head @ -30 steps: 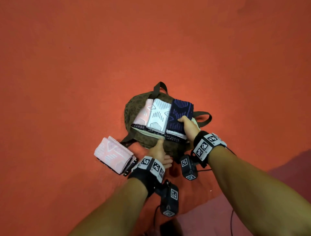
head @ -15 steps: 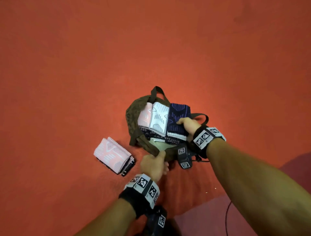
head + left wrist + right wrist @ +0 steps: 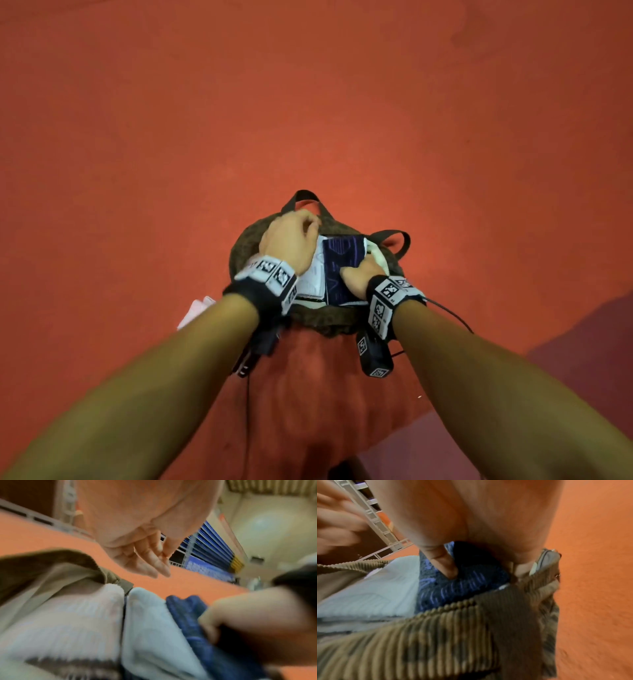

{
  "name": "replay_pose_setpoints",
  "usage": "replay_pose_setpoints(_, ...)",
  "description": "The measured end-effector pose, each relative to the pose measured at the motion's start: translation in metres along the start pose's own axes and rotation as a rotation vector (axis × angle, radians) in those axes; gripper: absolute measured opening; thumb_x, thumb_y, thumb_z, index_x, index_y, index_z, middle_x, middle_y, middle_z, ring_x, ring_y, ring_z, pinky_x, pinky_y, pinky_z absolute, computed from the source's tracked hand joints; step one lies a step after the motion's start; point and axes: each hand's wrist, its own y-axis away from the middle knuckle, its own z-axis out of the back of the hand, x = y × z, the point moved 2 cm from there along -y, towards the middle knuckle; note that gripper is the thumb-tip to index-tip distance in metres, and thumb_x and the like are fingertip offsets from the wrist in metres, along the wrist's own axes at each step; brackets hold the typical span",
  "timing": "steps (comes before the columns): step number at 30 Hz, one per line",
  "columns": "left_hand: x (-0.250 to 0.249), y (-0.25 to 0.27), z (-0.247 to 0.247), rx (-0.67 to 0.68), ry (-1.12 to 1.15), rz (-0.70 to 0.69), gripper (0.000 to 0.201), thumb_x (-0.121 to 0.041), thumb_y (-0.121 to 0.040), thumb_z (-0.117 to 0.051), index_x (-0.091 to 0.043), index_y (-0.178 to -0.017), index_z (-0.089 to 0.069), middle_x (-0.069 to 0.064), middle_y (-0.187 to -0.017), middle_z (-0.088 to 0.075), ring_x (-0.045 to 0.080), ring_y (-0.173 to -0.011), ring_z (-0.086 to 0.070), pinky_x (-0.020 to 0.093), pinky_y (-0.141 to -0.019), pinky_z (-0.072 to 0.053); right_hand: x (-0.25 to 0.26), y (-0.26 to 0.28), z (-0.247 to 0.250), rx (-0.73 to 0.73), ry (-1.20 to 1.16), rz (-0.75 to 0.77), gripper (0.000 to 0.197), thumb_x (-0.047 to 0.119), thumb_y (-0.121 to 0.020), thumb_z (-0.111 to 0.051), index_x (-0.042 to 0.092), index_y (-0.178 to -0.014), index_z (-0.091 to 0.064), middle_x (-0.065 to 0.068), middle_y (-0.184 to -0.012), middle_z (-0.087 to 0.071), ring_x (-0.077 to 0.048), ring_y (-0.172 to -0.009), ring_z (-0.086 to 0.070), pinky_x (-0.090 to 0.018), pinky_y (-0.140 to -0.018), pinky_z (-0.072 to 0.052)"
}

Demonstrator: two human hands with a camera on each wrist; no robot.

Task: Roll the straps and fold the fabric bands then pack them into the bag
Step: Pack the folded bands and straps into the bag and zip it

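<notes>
Navy band [image 3: 342, 263], right hand [image 3: 359, 277] gripping

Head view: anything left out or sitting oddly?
One pink folded band lies on the orange floor outside the bag, half hidden by the left forearm. The navy band is in the bag's mouth.

Warm dim light, wrist views blurred, edges distorted

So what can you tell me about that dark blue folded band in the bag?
The dark blue knitted fabric band, patterned with lighter violet lines, sits folded at the right end of the row inside the open brown corduroy bag, beside a pale blue-white folded band. The right hand grips it, thumb pressing its top and fingers down its outer side.
</notes>
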Motion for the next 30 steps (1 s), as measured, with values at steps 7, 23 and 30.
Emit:
replay_pose_setpoints(7,-0.003,-0.068,-0.06,0.423,-0.427,-0.215,0.034,-0.028,-0.092,-0.06,-0.039,-0.124,-0.066,-0.007,-0.127,-0.068,0.023,-0.124,-0.057,0.04,-0.104,-0.038,-0.012,0.008,-0.002,-0.05,-0.099,0.009,0.048,0.03,-0.085,-0.058,0.02,-0.132,-0.054,-0.001,-0.127,-0.061,-0.026,-0.12,-0.057,-0.032,-0.105,-0.042)
replay_pose_setpoints(23,-0.066,-0.035,-0.012,-0.153,0.309,-0.318,0.016,-0.03,-0.08,-0.058,-0.026,-0.088,-0.072,-0.009,-0.085,-0.066,0.018,-0.075,-0.06,0.036,-0.076,-0.05,0.014,0.003,0.0,-0.12,0.01,-0.189,0.067,0.034,-0.101,-0.045,0.0,-0.154,-0.02,-0.024,-0.157,-0.031,-0.036,-0.145,-0.032,-0.04,-0.118,-0.026)
replay_pose_setpoints(30,-0.011,-0.027,0.027,-0.049,-0.113,-0.034,0.035,-0.03,-0.088,-0.066,-0.036,-0.123,-0.062,-0.01,-0.118,-0.066,0.021,-0.117,-0.055,0.041,-0.099,-0.033,0.034,0.013,0.011,0.0,0.135,-0.082,0.036,0.016,-0.104,-0.044,-0.005,-0.132,-0.054,-0.025,-0.137,-0.055,-0.039,-0.126,-0.053,-0.038,-0.101,-0.043)
